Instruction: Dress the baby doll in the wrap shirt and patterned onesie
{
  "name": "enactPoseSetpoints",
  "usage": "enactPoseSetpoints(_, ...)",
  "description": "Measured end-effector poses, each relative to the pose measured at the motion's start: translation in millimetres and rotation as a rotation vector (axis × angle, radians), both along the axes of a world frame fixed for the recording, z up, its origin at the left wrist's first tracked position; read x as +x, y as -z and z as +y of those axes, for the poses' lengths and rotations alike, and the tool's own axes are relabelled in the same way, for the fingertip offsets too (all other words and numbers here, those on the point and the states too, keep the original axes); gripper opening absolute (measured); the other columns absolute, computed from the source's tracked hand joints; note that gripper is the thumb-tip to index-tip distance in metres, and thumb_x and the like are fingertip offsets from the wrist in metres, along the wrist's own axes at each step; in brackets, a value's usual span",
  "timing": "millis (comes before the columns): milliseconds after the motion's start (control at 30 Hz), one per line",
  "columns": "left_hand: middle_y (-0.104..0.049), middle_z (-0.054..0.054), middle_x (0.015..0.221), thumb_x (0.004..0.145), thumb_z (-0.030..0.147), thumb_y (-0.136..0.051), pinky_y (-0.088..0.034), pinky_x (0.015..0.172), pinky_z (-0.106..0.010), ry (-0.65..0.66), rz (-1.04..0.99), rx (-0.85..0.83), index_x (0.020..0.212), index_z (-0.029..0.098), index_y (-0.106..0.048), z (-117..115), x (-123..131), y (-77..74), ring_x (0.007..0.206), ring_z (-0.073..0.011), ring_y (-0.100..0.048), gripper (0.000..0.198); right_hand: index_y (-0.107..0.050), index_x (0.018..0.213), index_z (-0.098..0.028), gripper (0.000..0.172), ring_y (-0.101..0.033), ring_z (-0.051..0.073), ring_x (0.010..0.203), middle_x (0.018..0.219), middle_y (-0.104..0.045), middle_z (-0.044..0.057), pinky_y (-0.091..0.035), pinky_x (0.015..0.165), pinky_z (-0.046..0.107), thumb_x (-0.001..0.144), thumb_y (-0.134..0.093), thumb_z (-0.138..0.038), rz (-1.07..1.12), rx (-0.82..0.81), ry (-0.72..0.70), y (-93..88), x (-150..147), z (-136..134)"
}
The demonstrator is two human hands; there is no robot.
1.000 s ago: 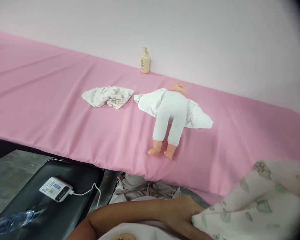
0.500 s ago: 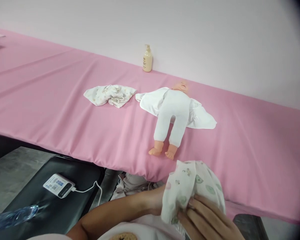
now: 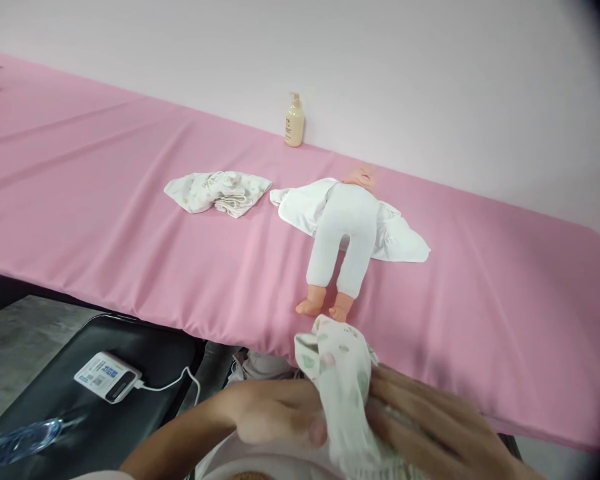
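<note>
Close to my body, a white cloth (image 3: 343, 373) with green and pink prints is bunched between my two hands. My left hand (image 3: 280, 410) grips its left side, thumb toward me, with the other fingertips hidden behind the fabric. Against the right side lies my right hand (image 3: 430, 420), fingers long and curled around the folds, slightly blurred. Just beyond the cloth's top are the feet of a baby doll (image 3: 347, 213), which lies on its back in white trousers. A white garment (image 3: 400, 237) is spread out beneath the doll on both sides.
A pink-covered table (image 3: 105, 200) runs along the wall. On it are a crumpled printed cloth (image 3: 217, 192) and a cream pump bottle (image 3: 295, 123). At lower left, a black chair (image 3: 145, 340) bears a white device (image 3: 107, 377) with a cable and a clear plastic bottle (image 3: 20, 437).
The cloth has shifted left and is now gathered narrower between my hands. My left hand, earlier mostly behind the cloth, has come into view beside it; my right hand lies along its other side.
</note>
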State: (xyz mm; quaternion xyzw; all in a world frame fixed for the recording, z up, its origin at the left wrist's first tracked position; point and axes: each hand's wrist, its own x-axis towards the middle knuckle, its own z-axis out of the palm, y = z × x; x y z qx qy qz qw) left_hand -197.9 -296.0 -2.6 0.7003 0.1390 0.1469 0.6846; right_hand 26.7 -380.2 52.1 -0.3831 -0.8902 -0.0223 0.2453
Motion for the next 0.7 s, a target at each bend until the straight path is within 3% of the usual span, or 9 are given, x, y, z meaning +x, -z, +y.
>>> enactPoseSetpoints(100,-0.067,-0.007,0.103,0.086,0.045,-0.052,-0.05,0.084,-0.033,-0.029,-0.099,0.062,0.109,0.018,-0.066,9,-19,1.3,0.099,-0.0236,-0.063,0.037,-0.061,0.112,-0.018,0.028,-0.068,0.016,0.086,0.101,-0.07,0.007,-0.057,0.068,0.02,0.091,-0.045,-0.029,0.141,-0.279,0.033,-6.7,0,46)
enactPoseSetpoints(167,-0.066,-0.008,0.107,0.09,0.033,-0.049,-0.048,0.09,-0.035,-0.293,-0.081,0.124,0.114,0.02,-0.062,21,-29,4.1,0.102,-0.0218,-0.062,0.031,-0.062,0.11,-0.021,0.028,-0.068,0.015,0.073,0.091,-0.07,0.004,-0.054,0.053,0.021,0.09,-0.043,-0.025,0.197,-0.438,0.112,-8.0,-4,92)
enactPoseSetpoints(233,-0.066,-0.007,0.107,0.091,0.03,-0.045,-0.048,0.092,-0.035,-0.579,0.012,0.265,0.112,0.02,-0.061,45,-39,4.7,0.101,-0.0201,-0.061,0.027,-0.062,0.109,-0.02,0.026,-0.065,0.016,0.07,0.089,-0.069,0.002,-0.052,0.053,0.024,0.087,-0.049,-0.027,0.201,-0.562,0.171,-12.0,-11,146)
enactPoseSetpoints(333,-0.062,-0.007,0.117,0.089,0.035,-0.048,-0.043,0.097,-0.04,-0.984,0.268,0.648,0.112,0.02,-0.06,109,-55,1.8,0.111,-0.0246,-0.055,0.03,-0.063,0.107,-0.016,0.026,-0.063,0.02,0.086,0.097,-0.067,0.005,-0.052,0.074,0.03,0.085,-0.049,-0.022,0.236,-0.309,0.216,-28.4,-30,237)
enactPoseSetpoints(400,-0.056,-0.011,0.125,0.088,0.039,-0.047,-0.036,0.102,-0.047,-1.109,0.481,0.903,0.121,0.018,-0.056,163,-64,4.7,0.12,-0.0305,-0.047,0.04,-0.057,0.117,-0.015,0.034,-0.058,0.021,0.102,0.112,-0.063,0.007,-0.047,0.087,0.033,0.086,-0.044,-0.014,0.219,-0.078,0.243,-39.0,-48,295)
enactPoseSetpoints(467,-0.042,-0.016,0.139,0.088,0.041,-0.046,-0.029,0.104,-0.054,-1.138,0.672,1.052,0.13,0.016,-0.049,214,-70,18.4,0.131,-0.0367,-0.033,0.049,-0.052,0.125,-0.015,0.042,-0.052,0.022,0.113,0.126,-0.056,0.007,-0.043,0.095,0.034,0.086,-0.038,-0.007,0.127,0.073,0.256,-37.3,-72,346)
enactPoseSetpoints(567,-0.029,-0.013,0.148,0.087,0.044,-0.045,-0.016,0.102,-0.067,-0.99,0.891,1.132,0.13,0.023,-0.051,263,-73,55.9,0.136,-0.0443,-0.017,0.048,-0.044,0.132,-0.016,0.048,-0.052,0.02,0.114,0.133,-0.049,0.008,-0.042,0.094,0.033,0.089,-0.027,-0.002,-0.05,0.078,0.332,1.0,-115,399)
enactPoseSetpoints(633,-0.033,-0.012,0.146,0.087,0.041,-0.045,-0.014,0.099,-0.07,-0.938,0.95,1.184,0.129,0.027,-0.052,275,-73,80.1,0.137,-0.0452,-0.012,0.044,-0.044,0.13,-0.014,0.043,-0.056,0.019,0.107,0.124,-0.055,0.01,-0.044,0.087,0.03,0.092,-0.027,-0.004,-0.186,-0.049,0.335,43.2,-142,414)
enactPoseSetpoints(700,-0.043,-0.013,0.139,0.088,0.038,-0.042,-0.023,0.097,-0.066,-0.955,0.947,1.238,0.126,0.026,-0.054,278,-73,94.0,0.135,-0.0437,-0.017,0.041,-0.055,0.113,-0.015,0.029,-0.061,0.017,0.092,0.105,-0.064,0.007,-0.046,0.078,0.026,0.092,-0.036,-0.009,-0.228,-0.105,0.285,84.1,-162,418)
